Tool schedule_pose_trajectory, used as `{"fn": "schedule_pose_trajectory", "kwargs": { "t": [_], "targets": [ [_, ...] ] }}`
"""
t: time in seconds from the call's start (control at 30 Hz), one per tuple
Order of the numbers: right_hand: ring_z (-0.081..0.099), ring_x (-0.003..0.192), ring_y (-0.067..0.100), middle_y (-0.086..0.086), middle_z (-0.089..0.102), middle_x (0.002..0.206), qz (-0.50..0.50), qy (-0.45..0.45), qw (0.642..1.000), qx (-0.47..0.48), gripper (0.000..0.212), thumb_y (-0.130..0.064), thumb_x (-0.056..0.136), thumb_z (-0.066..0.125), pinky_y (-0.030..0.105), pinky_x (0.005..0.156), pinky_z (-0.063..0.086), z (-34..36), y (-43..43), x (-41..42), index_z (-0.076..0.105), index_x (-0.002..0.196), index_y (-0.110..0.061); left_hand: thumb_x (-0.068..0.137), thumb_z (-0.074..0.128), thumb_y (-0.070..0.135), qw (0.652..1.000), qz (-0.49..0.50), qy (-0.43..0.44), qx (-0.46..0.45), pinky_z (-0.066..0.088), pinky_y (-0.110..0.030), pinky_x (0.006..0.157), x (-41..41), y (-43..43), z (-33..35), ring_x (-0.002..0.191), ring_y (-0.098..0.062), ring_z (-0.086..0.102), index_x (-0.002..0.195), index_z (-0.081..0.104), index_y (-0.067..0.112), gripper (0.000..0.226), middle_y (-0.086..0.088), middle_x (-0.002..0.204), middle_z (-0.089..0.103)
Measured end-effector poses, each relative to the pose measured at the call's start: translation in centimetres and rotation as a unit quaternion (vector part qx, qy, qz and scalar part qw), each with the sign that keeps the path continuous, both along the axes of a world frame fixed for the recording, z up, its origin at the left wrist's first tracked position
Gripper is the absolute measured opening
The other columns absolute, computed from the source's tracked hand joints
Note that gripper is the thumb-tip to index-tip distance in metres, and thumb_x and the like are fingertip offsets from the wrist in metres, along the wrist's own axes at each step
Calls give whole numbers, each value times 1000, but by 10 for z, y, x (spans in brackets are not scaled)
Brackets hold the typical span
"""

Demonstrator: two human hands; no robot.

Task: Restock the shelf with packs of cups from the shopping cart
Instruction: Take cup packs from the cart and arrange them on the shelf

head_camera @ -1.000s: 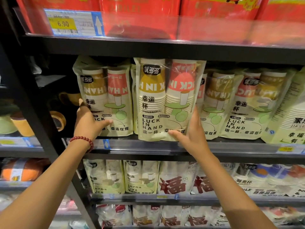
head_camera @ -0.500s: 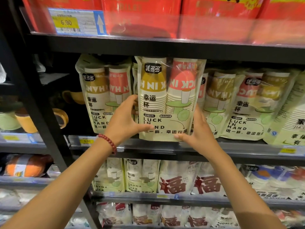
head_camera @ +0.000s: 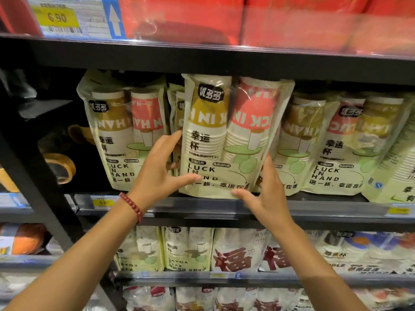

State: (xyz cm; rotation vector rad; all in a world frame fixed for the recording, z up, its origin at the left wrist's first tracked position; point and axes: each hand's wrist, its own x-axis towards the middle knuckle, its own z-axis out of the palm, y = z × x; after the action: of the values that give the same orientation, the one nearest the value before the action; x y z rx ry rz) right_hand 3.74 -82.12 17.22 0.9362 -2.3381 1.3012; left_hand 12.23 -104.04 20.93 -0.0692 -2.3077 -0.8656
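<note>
A pale green pack of cups (head_camera: 224, 135) with "LUCK IN HAND" print stands upright at the front of the middle shelf (head_camera: 202, 206). My left hand (head_camera: 157, 171), with a red bead bracelet on its wrist, clasps the pack's lower left edge, thumb across the front. My right hand (head_camera: 267, 194) holds the lower right corner, thumb along the bottom. Matching packs stand on the left (head_camera: 121, 135) and on the right (head_camera: 336, 151), and one more stands behind the held pack. The shopping cart is out of view.
The shelf above carries red packs (head_camera: 224, 16) behind a clear rail with a 6.90 price tag (head_camera: 58, 17). Lower shelves hold more cup packs (head_camera: 186, 250). A black upright post (head_camera: 33, 176) stands to the left, with mugs (head_camera: 60, 167) in the dark bay beyond it.
My left hand left the left-hand pack and moved right onto the middle pack's left edge. My right hand stayed at its lower right corner.
</note>
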Motion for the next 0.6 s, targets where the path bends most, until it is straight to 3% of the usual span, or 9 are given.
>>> {"fn": "schedule_pose_trajectory", "kwargs": {
  "t": [0.13,0.27,0.37,0.43,0.5,0.57,0.6],
  "targets": [
    [35,137,15,2,36,150,-8,-5,1000,11,106,-28,71,82,33,112,32,-2,2,-5,14,151,-11,62,80,36,999,-32,-7,37,44,-4,80,-2,4,-2,111,20,37,139,34,29,90,9,123,45],
    [34,137,13,-1,35,151,0,-4,1000,15,107,-29,70,82,31,112,32,0,4,-5,14,151,-14,62,78,39,997,-45,-12,60,44,-14,87,-2,6,-5,115,17,37,136,29,39,89,27,123,37],
    [36,135,10,-4,37,149,-2,4,999,48,108,-29,66,85,30,110,33,4,9,-5,17,150,-18,55,82,44,995,-31,-41,80,49,-35,97,-2,5,-14,124,0,43,138,32,31,98,18,133,41],
    [38,133,11,-5,39,148,8,-1,998,67,104,-27,65,85,32,109,35,7,12,-3,21,147,-20,50,83,48,996,-19,-63,67,47,-39,101,0,3,-20,122,-7,47,136,33,25,102,13,132,46],
    [44,128,9,-9,42,144,42,-26,996,70,91,-25,70,83,34,106,40,13,17,-1,27,142,-21,50,83,49,995,-21,-72,70,47,-30,99,3,3,-24,118,1,49,132,34,31,97,18,127,49],
    [50,120,8,-12,50,136,72,-58,994,64,69,-28,77,77,33,100,45,23,22,-1,37,133,-22,52,86,43,996,-16,-73,47,39,-6,91,6,3,-21,110,17,45,125,33,42,90,32,119,44],
    [54,116,9,-11,55,130,74,-62,994,57,60,-31,78,75,32,97,47,27,23,-2,43,127,-20,54,87,41,997,-11,-73,36,36,-1,87,7,3,-17,107,19,43,123,33,45,88,35,116,42]
  ]
}}
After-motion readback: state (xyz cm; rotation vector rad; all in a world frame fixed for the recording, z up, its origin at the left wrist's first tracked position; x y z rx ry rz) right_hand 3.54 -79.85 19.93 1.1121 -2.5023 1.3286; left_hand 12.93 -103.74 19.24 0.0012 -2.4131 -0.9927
